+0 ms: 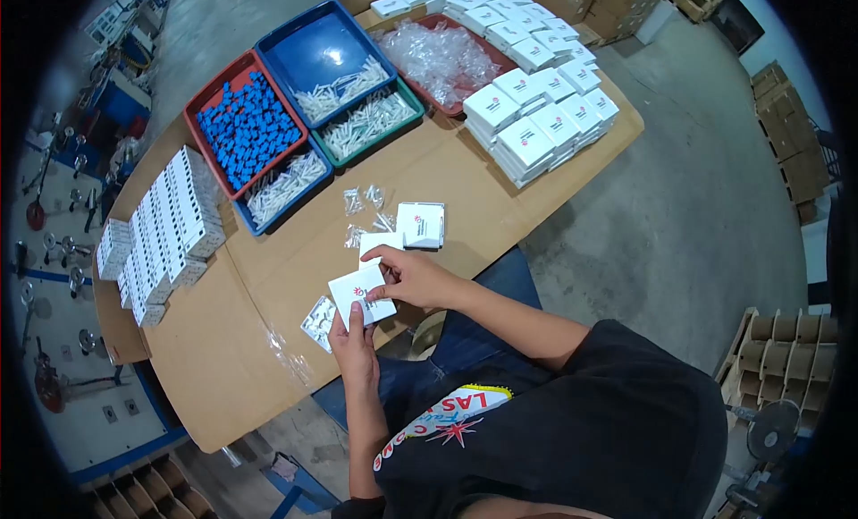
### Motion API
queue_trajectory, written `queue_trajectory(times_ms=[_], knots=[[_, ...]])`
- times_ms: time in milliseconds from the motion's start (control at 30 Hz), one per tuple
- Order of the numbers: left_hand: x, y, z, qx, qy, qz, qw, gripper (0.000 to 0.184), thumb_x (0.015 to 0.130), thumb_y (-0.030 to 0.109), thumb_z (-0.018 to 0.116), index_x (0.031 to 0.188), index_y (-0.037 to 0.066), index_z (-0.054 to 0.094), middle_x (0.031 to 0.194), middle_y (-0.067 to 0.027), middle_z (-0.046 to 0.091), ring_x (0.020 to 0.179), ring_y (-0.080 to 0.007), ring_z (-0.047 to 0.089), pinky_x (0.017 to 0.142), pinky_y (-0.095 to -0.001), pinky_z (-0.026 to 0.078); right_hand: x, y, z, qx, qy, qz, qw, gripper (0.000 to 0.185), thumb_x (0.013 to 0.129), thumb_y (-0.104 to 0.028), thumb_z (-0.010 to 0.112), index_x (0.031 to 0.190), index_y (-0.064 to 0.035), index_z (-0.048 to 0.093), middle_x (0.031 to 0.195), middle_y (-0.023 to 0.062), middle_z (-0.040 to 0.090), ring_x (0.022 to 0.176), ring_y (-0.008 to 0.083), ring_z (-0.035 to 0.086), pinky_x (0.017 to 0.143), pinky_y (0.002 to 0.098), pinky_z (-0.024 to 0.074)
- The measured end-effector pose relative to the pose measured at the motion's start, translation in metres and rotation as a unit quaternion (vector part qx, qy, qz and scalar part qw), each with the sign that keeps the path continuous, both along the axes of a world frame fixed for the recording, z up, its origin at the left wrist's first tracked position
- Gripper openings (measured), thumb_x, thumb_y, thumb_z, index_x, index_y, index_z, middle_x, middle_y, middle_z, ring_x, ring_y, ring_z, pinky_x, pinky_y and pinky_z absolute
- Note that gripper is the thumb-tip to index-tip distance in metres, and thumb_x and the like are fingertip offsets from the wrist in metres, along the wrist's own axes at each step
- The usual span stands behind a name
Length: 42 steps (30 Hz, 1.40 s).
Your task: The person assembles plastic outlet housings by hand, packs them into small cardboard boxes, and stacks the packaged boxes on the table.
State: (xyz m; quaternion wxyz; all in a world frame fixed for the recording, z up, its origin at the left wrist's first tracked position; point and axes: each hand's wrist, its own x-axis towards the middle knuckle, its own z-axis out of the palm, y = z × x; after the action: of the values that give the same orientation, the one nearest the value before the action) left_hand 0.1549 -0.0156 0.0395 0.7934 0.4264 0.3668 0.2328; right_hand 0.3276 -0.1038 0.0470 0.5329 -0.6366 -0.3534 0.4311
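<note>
Currently, the fingers of the left hand (pixel 357 347) close on the near edge of a printed white plate (pixel 355 290), thumb on its face, while the fingers of the right hand (pixel 414 279) pinch its right side above the desk (pixel 219 362). Just left of the plate lies an open-faced white part (pixel 318 323). Beyond the plate rest a small white stack (pixel 421 224) and little clear bags (pixel 353 200); farther from it stands a red tray (pixel 212 92) of blue pieces (pixel 250 126).

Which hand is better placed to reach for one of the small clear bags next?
Probably the right hand: it is nearer the small clear bags than the left hand, though both hold the white square piece.
</note>
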Motion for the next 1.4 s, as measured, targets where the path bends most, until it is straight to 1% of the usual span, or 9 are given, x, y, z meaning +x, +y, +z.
queue_trajectory(times_ms=[133, 200, 367, 467, 567, 800, 1000, 1100, 1400], knots=[[0.010, 0.000, 0.003, -0.015, -0.013, 0.018, 1.000, 0.030, 0.106, 0.021, 0.060, 0.127, -0.001, 0.060, 0.119, -0.0087, 0.068, 0.106, -0.0169, 0.067, 0.091, -0.0329, 0.057, 0.003, -0.008, -0.008, -0.010, 0.038, -0.044, 0.998, 0.048, 0.091, -0.014, 0.080, 0.128, 0.0015, 0.055, 0.086, 0.0041, 0.063, 0.082, 0.0120, 0.063, 0.072, 0.0271, 0.0519], [0.014, 0.000, 0.004, -0.001, -0.016, 0.006, 1.000, 0.029, 0.106, 0.019, 0.059, 0.127, 0.000, 0.060, 0.119, -0.0089, 0.068, 0.106, -0.0175, 0.068, 0.091, -0.0327, 0.057, 0.012, -0.014, -0.015, -0.049, 0.207, 0.036, 0.977, 0.036, 0.092, -0.014, 0.079, 0.117, 0.0045, 0.059, 0.085, 0.0062, 0.067, 0.080, 0.0122, 0.066, 0.071, 0.0255, 0.0525], [0.026, -0.010, 0.005, 0.052, -0.011, -0.017, 0.998, 0.029, 0.106, 0.018, 0.060, 0.127, -0.002, 0.060, 0.117, -0.0094, 0.068, 0.105, -0.0161, 0.066, 0.091, -0.0332, 0.056, 0.014, -0.028, -0.028, -0.026, 0.062, 0.021, 0.998, 0.024, 0.094, -0.009, 0.075, 0.110, 0.0036, 0.062, 0.089, 0.0075, 0.072, 0.087, 0.0126, 0.070, 0.076, 0.0261, 0.0559], [0.033, -0.006, -0.002, 0.086, 0.014, -0.048, 0.995, 0.028, 0.106, 0.019, 0.061, 0.125, -0.002, 0.062, 0.113, -0.0088, 0.070, 0.102, -0.0158, 0.067, 0.087, -0.0319, 0.056, 0.012, -0.034, -0.024, -0.039, -0.004, -0.010, 0.999, 0.037, 0.090, -0.015, 0.079, 0.118, 0.0017, 0.061, 0.111, 0.0138, 0.070, 0.101, 0.0213, 0.070, 0.088, 0.0338, 0.0565], [0.043, -0.009, 0.009, 0.051, 0.042, -0.057, 0.996, 0.029, 0.106, 0.020, 0.061, 0.126, -0.001, 0.064, 0.111, -0.0080, 0.070, 0.099, -0.0150, 0.067, 0.083, -0.0306, 0.056, 0.016, -0.050, 0.023, 0.094, -0.215, -0.096, 0.967, 0.070, 0.076, -0.028, 0.087, 0.135, -0.0046, 0.058, 0.149, 0.0223, 0.044, 0.134, 0.0389, 0.049, 0.111, 0.0464, 0.0429], [0.062, -0.031, 0.017, 0.047, -0.016, -0.148, 0.988, 0.048, 0.106, 0.024, 0.059, 0.146, -0.001, 0.050, 0.129, -0.0128, 0.064, 0.110, -0.0180, 0.065, 0.086, -0.0313, 0.057, 0.049, -0.083, 0.023, 0.116, -0.315, -0.060, 0.940, 0.064, 0.072, -0.026, 0.090, 0.128, -0.0069, 0.065, 0.140, 0.0189, 0.054, 0.131, 0.0374, 0.052, 0.111, 0.0444, 0.0435], [0.055, -0.022, 0.015, 0.096, 0.034, -0.229, 0.968, 0.048, 0.110, 0.032, 0.050, 0.149, 0.004, 0.050, 0.135, -0.0127, 0.064, 0.113, -0.0191, 0.065, 0.094, -0.0326, 0.053, 0.171, -0.155, 0.017, 0.026, -0.399, -0.416, 0.817, 0.054, 0.073, -0.022, 0.089, 0.119, -0.0066, 0.066, 0.128, 0.0132, 0.062, 0.122, 0.0325, 0.059, 0.106, 0.0419, 0.0452], [0.042, -0.017, 0.002, 0.097, 0.052, -0.229, 0.967, 0.041, 0.109, 0.024, 0.054, 0.143, 0.003, 0.055, 0.127, -0.0111, 0.067, 0.104, -0.0153, 0.065, 0.089, -0.0286, 0.052, 0.254, -0.212, 0.016, -0.031, -0.501, -0.523, 0.689, 0.053, 0.077, -0.026, 0.088, 0.120, -0.0059, 0.066, 0.122, 0.0140, 0.064, 0.116, 0.0326, 0.061, 0.101, 0.0428, 0.0480], [0.017, -0.016, -0.020, 0.069, 0.081, -0.191, 0.976, 0.037, 0.109, 0.021, 0.054, 0.140, 0.001, 0.058, 0.124, -0.0097, 0.068, 0.099, -0.0116, 0.064, 0.087, -0.0252, 0.051, 0.364, -0.288, 0.006, -0.201, -0.535, -0.488, 0.660, 0.051, 0.083, -0.035, 0.083, 0.120, -0.0030, 0.068, 0.122, 0.0180, 0.066, 0.116, 0.0351, 0.062, 0.100, 0.0442, 0.0484]])
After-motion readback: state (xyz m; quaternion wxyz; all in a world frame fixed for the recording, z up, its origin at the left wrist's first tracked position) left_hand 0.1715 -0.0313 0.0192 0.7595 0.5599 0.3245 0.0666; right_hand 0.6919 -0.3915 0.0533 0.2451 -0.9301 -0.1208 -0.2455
